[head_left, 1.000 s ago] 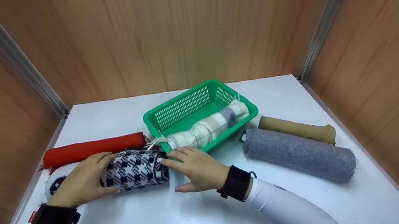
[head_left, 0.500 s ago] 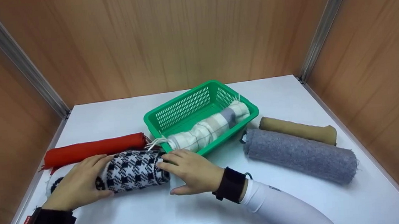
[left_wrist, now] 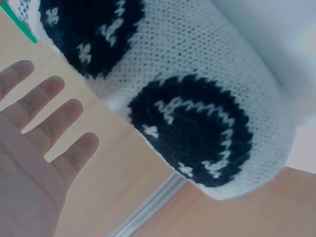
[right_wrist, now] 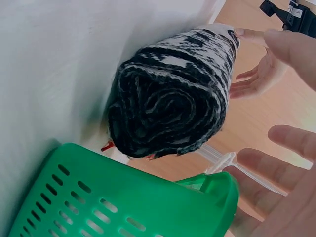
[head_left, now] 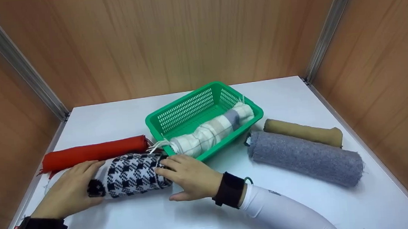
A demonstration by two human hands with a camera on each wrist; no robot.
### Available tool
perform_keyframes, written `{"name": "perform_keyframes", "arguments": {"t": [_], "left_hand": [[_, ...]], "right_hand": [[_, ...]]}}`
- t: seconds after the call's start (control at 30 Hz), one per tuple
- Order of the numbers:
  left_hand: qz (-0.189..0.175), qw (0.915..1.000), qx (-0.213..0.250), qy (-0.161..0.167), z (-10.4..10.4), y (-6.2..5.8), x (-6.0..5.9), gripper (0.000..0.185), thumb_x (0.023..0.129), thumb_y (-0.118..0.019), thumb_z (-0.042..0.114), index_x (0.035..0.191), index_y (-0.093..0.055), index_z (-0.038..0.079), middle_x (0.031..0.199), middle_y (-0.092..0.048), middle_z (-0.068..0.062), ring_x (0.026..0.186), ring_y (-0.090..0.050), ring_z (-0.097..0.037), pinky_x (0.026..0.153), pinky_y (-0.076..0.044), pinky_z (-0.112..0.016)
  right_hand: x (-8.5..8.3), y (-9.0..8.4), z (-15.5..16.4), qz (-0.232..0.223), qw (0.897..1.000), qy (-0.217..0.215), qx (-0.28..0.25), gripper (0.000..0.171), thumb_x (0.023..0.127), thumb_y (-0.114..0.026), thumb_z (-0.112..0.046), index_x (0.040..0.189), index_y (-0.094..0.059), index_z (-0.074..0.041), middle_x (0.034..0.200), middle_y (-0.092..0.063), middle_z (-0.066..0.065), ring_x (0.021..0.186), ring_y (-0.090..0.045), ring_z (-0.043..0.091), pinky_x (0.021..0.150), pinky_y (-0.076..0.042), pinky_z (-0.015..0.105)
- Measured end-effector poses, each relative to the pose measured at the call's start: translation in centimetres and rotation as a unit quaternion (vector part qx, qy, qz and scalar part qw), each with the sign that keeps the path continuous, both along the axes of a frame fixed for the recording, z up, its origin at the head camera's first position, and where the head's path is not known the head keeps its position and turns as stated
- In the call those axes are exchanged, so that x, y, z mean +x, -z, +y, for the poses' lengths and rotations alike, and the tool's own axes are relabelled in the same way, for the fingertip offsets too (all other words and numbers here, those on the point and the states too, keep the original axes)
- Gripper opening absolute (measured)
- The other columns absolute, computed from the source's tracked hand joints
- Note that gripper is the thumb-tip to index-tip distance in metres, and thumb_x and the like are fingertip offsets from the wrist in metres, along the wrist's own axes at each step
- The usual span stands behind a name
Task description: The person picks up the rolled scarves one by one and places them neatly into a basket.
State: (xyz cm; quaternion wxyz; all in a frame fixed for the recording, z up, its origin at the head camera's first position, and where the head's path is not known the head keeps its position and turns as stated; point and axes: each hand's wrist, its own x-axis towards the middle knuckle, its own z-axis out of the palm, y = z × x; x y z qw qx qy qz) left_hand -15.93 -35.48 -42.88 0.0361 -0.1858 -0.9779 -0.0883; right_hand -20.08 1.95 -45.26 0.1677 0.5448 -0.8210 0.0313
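The green plastic basket (head_left: pixel 206 116) sits slantwise on the white table (head_left: pixel 143 224), and a pale checked cloth roll (head_left: pixel 212 130) lies along its near wall, the white tassels (head_left: pixel 159 145) at one end spilling over the rim. To the basket's right, a thick grey roll (head_left: pixel 304 157) lies just in front of a slimmer olive roll (head_left: pixel 305 132); on the left, a red roll (head_left: pixel 94 153) lies directly behind the knitted roll (head_left: pixel 132 174), while the basket's near corner stands just beside that roll's right end. Wood-grain panels (head_left: pixel 183 39) enclose the table on three sides. The knitted roll lies on the table between the two hands. It is black-and-white houndstooth over its right part and white further left, with black discs bearing white stitched smiles (cross-shaped eyes included), and its right end shows dark, wound layers. The left hand (head_left: pixel 68 192) lies along the white part, its fingers straight and slightly spread; I cannot tell how firmly they touch it. The right hand (head_left: pixel 194 177) is by the houndstooth end and the basket corner, its fingers extended and spread, pinching nothing.
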Motion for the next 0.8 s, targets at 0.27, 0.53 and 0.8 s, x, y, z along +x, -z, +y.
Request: {"name": "perform_keyframes", "arguments": {"t": [0.27, 0.53, 0.8], "left_hand": [[-0.011, 0.9998, -0.005, -0.017, -0.9, 0.1, -0.1, 0.100, 0.070, -0.101, 0.032, 0.154, -0.056, 0.004, 0.150, -0.059, -0.027, 0.139, -0.051, -0.053, 0.114, -0.040, -0.079], [-0.014, 0.9997, -0.003, -0.020, -1.5, 0.3, 0.0, 0.099, 0.069, -0.101, 0.029, 0.153, -0.056, 0.003, 0.149, -0.060, -0.027, 0.139, -0.052, -0.052, 0.115, -0.038, -0.079], [-0.024, 0.9994, -0.009, -0.024, -1.5, 0.2, 0.0, 0.101, 0.067, -0.102, 0.028, 0.153, -0.056, 0.002, 0.149, -0.060, -0.027, 0.139, -0.051, -0.052, 0.114, -0.037, -0.081]], "right_hand": [[0.0, 0.2, -0.7, -0.007, 1.000, 0.003, 0.004, 0.088, 0.090, -0.081, -0.063, 0.158, -0.052, -0.014, 0.153, -0.060, 0.011, 0.141, -0.060, 0.028, 0.120, -0.050, 0.041], [0.0, 0.3, -1.5, 0.004, 1.000, 0.007, 0.008, 0.090, 0.088, -0.082, -0.065, 0.157, -0.053, -0.014, 0.151, -0.061, 0.010, 0.140, -0.060, 0.027, 0.121, -0.049, 0.040], [0.0, 0.4, -2.2, 0.018, 1.000, -0.003, 0.005, 0.090, 0.088, -0.081, -0.065, 0.156, -0.053, -0.014, 0.151, -0.062, 0.011, 0.140, -0.060, 0.027, 0.124, -0.046, 0.040]]}}
